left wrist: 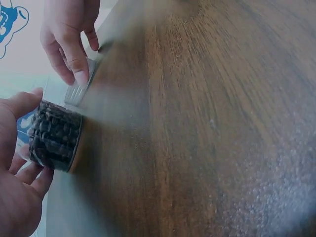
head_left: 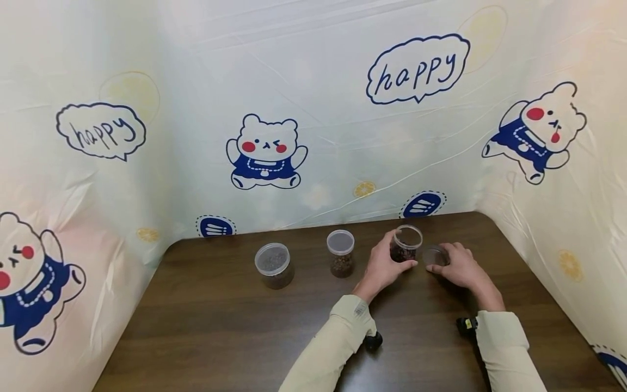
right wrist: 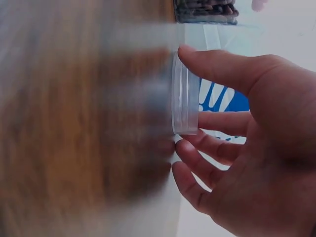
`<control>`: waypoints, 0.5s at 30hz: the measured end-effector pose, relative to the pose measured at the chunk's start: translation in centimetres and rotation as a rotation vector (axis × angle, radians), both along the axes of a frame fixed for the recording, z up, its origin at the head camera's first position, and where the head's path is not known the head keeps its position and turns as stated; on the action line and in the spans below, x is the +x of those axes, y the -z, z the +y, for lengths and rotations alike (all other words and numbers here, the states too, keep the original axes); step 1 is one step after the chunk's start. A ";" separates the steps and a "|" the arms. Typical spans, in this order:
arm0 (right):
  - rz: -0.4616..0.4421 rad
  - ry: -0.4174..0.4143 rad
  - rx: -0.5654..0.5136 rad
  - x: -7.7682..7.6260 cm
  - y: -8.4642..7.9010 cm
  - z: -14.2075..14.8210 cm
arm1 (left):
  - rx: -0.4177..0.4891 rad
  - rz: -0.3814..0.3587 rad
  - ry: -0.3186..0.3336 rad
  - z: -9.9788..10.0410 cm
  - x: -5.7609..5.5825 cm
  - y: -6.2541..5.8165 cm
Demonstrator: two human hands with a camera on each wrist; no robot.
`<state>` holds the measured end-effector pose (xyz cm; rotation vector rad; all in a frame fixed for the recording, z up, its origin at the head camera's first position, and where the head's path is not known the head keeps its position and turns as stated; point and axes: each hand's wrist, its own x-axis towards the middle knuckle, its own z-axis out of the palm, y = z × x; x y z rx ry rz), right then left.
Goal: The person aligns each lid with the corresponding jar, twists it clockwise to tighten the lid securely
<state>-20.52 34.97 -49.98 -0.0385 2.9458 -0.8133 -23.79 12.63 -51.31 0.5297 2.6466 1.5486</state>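
Observation:
Toward the right of the table, my left hand (head_left: 384, 264) grips an open-topped clear jar (head_left: 404, 251) between thumb and fingers. Dark beans (left wrist: 54, 131) fill part of the jar, as the left wrist view shows. Just to its right, my right hand (head_left: 460, 265) pinches a clear screw lid (head_left: 434, 257) by its rim. In the right wrist view the lid (right wrist: 185, 98) lies flat at the tabletop, thumb on one side and fingertips on the other. A small gap separates lid and jar.
A lidded slim jar (head_left: 340, 256) of brown pieces stands left of my left hand. Farther left is a wider lidded jar (head_left: 274, 267) with dark contents. A printed cloth (head_left: 313, 81) hangs behind and at the sides of the wooden table (head_left: 235, 337).

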 end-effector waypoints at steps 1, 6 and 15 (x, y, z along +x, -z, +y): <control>0.000 -0.005 0.001 0.0 -0.1 0.1 | 0.005 0.002 0.001 -0.1 0.0 -0.1; 0.000 -0.016 -0.007 0.0 -0.6 0.0 | 0.013 0.015 0.012 -0.7 0.2 -0.5; 0.070 -0.054 -0.022 0.2 -2.2 -0.9 | -0.030 0.017 0.050 -2.6 0.7 -2.1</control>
